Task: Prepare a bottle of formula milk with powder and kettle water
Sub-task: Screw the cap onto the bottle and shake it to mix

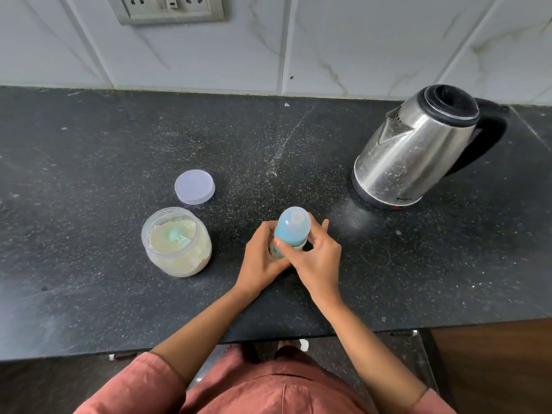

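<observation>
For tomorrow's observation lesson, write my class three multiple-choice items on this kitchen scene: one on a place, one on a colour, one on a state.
1. Where is the lid of the powder jar? A on the jar; B on the counter behind the jar; C under the jar.
2. What colour is the cap of the bottle? A blue; B red; C black.
3. What state is the jar in? A open, scoop inside; B closed; C tipped over.
Answers: 1 B, it lies flat on the counter. 2 A, it is pale blue. 3 A, uncovered, with the scoop inside.
</observation>
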Available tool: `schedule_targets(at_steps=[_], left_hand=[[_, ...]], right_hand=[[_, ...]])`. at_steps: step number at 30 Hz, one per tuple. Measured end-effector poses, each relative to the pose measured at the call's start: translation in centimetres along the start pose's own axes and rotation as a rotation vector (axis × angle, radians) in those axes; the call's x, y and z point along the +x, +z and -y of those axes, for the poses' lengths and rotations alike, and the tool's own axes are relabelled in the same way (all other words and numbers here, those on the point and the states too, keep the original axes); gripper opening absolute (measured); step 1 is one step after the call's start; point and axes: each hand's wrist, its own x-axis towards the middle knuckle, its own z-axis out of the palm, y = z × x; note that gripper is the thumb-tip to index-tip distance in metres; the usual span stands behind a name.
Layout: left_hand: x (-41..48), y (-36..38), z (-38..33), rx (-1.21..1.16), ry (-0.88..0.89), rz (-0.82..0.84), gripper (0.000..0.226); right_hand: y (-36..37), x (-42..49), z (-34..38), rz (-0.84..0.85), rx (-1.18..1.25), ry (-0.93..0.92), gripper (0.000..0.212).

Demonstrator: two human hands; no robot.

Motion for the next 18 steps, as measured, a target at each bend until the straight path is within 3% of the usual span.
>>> schedule_targets(at_steps=[9, 18], left_hand=[[0.1, 0.0, -0.1, -0.001, -0.083, 0.05, 0.051], [-0.5, -1.9, 0.7, 0.257, 0.036, 0.234, 0.076]], right_hand=[[-0.2, 0.2, -0.9, 0.104, 0.021, 0.092, 0.073], [0.8, 0.1, -1.7, 0.046, -0.053, 0.141, 0.059]])
